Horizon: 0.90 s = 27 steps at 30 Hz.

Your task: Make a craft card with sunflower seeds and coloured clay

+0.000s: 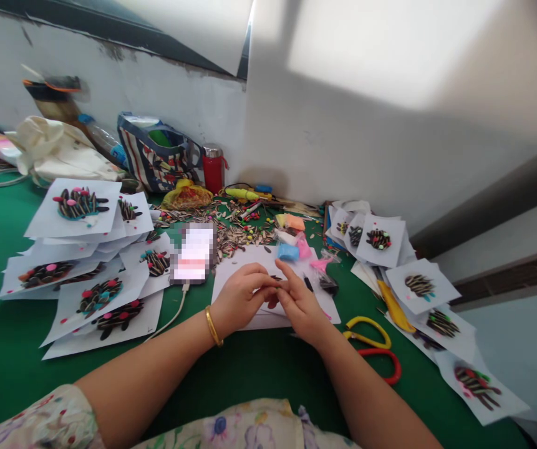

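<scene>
My left hand (242, 296), with a gold bangle at the wrist, and my right hand (300, 307) meet over a sheet of white paper (229, 273). The fingertips of both are pressed together, and whatever is between them is too small or hidden to name. Under the fingers a dark brown shape (272, 302) shows partly on the paper. Just beyond my hands lie a packet of blue clay (288, 252) and a pink clay packet (303, 247). A black pen-like stick (308, 284) rests right of my right hand.
Cards with seed figures are piled at left (72, 212) and right (420, 287). A phone (194, 252) with a cable lies left of the paper. Scissors (392, 368) with yellow and red handles lie at right. Loose seeds (242, 237), a red flask (213, 171) and bags (156, 156) are behind.
</scene>
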Each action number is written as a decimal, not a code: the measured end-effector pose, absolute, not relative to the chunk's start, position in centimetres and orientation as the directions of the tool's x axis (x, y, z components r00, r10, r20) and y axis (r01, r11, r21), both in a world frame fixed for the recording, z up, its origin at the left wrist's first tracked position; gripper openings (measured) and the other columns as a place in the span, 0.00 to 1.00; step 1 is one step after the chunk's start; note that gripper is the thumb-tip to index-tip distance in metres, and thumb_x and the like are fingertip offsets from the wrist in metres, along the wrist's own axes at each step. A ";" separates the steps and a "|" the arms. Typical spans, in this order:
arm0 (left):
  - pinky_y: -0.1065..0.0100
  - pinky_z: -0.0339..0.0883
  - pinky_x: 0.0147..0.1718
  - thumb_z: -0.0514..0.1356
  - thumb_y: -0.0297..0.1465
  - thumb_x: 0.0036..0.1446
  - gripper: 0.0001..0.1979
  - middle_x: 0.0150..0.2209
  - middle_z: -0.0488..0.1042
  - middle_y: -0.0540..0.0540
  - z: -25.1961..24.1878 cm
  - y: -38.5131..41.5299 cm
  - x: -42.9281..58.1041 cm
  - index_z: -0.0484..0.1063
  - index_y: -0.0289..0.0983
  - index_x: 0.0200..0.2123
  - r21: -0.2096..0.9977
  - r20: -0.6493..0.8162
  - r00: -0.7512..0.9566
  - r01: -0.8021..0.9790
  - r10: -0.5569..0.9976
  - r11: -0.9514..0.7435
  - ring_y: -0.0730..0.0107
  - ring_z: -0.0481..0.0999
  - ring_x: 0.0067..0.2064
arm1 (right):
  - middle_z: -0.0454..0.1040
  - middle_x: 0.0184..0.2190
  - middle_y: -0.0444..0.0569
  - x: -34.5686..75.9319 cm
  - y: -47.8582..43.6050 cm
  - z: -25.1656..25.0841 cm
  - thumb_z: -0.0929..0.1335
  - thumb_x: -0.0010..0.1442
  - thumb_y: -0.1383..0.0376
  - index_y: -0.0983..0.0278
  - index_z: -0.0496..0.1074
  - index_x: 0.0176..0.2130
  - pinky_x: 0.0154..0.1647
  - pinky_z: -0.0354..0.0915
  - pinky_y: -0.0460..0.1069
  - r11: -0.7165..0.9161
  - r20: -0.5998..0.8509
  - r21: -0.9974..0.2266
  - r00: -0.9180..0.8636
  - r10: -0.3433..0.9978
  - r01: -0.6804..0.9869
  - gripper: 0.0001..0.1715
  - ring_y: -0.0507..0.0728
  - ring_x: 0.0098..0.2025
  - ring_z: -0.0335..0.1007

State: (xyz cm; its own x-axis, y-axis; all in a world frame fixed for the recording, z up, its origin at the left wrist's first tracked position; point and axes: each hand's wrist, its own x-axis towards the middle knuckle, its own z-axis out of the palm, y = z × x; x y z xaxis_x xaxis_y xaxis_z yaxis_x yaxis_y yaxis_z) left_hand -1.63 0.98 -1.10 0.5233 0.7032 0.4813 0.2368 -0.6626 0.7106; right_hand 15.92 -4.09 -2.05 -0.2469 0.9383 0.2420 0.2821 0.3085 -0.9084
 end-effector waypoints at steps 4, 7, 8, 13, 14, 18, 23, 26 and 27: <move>0.66 0.66 0.43 0.55 0.27 0.63 0.08 0.35 0.70 0.46 -0.9 0.7 -1.6 0.75 0.37 0.36 0.687 0.478 0.518 0.284 0.710 -0.669 0.68 0.70 0.40 | 0.74 0.37 0.46 15.7 -4.1 -2.1 0.59 0.67 0.66 0.57 0.48 0.67 0.43 0.70 0.51 0.308 0.244 -0.909 -0.239 0.940 0.282 0.31 0.52 0.38 0.72; 0.66 0.66 0.45 0.55 0.28 0.63 0.08 0.37 0.70 0.45 -1.0 0.6 -1.5 0.76 0.37 0.38 0.680 0.484 0.515 0.287 0.708 -0.674 0.68 0.70 0.41 | 0.74 0.38 0.46 15.7 -4.0 -2.3 0.60 0.66 0.66 0.56 0.50 0.66 0.42 0.70 0.51 0.310 0.258 -0.914 -0.214 0.942 0.261 0.31 0.52 0.37 0.72; 0.66 0.66 0.45 0.56 0.29 0.63 0.08 0.38 0.71 0.45 -1.1 0.7 -1.5 0.76 0.37 0.40 0.683 0.485 0.515 0.281 0.706 -0.674 0.68 0.70 0.42 | 0.74 0.38 0.46 15.7 -4.0 -2.3 0.60 0.66 0.66 0.56 0.50 0.66 0.42 0.70 0.51 0.310 0.263 -0.916 -0.203 0.943 0.254 0.31 0.52 0.37 0.72; 0.66 0.67 0.43 0.59 0.31 0.61 0.09 0.37 0.72 0.45 -1.6 1.0 -1.5 0.76 0.39 0.43 0.706 0.511 0.496 0.225 0.702 -0.672 0.68 0.72 0.40 | 0.74 0.37 0.46 15.8 -4.0 -2.5 0.60 0.66 0.66 0.56 0.48 0.66 0.42 0.70 0.51 0.317 0.275 -0.914 -0.188 0.943 0.254 0.32 0.53 0.37 0.72; 0.66 0.68 0.43 0.59 0.31 0.61 0.08 0.37 0.72 0.45 -1.6 1.1 -1.5 0.77 0.39 0.41 0.706 0.521 0.487 0.216 0.701 -0.674 0.69 0.72 0.40 | 0.74 0.37 0.46 15.8 -4.0 -2.6 0.60 0.66 0.66 0.56 0.48 0.66 0.42 0.70 0.51 0.318 0.274 -0.913 -0.196 0.942 0.256 0.32 0.53 0.37 0.72; 0.67 0.68 0.41 0.58 0.28 0.61 0.06 0.34 0.71 0.46 -1.5 0.9 -1.5 0.76 0.38 0.36 0.692 0.549 0.461 0.216 0.697 -0.688 0.69 0.72 0.38 | 0.74 0.37 0.46 15.8 -4.0 -2.5 0.60 0.67 0.66 0.56 0.48 0.66 0.42 0.69 0.51 0.330 0.279 -0.908 -0.216 0.936 0.258 0.32 0.53 0.37 0.72; 0.67 0.66 0.39 0.57 0.28 0.62 0.07 0.31 0.70 0.48 -1.6 0.7 -1.3 0.73 0.37 0.32 0.665 0.546 0.466 0.264 0.697 -0.698 0.69 0.70 0.36 | 0.73 0.35 0.45 15.6 -4.1 -2.0 0.59 0.66 0.66 0.58 0.51 0.66 0.42 0.69 0.50 0.344 0.280 -0.884 -0.231 0.932 0.315 0.30 0.53 0.36 0.71; 0.65 0.65 0.39 0.55 0.28 0.62 0.07 0.33 0.69 0.47 -1.6 0.6 -1.0 0.71 0.37 0.32 0.621 0.524 0.480 0.349 0.703 -0.702 0.67 0.69 0.38 | 0.73 0.33 0.44 15.6 -4.0 -1.9 0.59 0.65 0.67 0.58 0.52 0.65 0.40 0.69 0.50 0.357 0.288 -0.866 -0.235 0.928 0.351 0.30 0.52 0.34 0.71; 0.64 0.65 0.40 0.55 0.28 0.63 0.07 0.34 0.69 0.46 -1.4 0.5 -0.9 0.71 0.37 0.32 0.604 0.509 0.494 0.378 0.705 -0.702 0.66 0.69 0.38 | 0.73 0.33 0.44 15.7 -4.0 -1.9 0.59 0.65 0.67 0.58 0.53 0.65 0.40 0.69 0.49 0.363 0.297 -0.858 -0.226 0.928 0.364 0.30 0.52 0.33 0.71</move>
State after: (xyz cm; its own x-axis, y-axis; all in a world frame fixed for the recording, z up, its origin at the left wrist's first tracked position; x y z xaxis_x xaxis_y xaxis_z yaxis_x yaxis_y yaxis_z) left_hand -0.92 0.52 -1.41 0.4943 0.7045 0.5092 0.3775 -0.7016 0.6043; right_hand 15.71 -3.95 -1.91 -0.2256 0.9280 0.2966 0.3639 0.3627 -0.8579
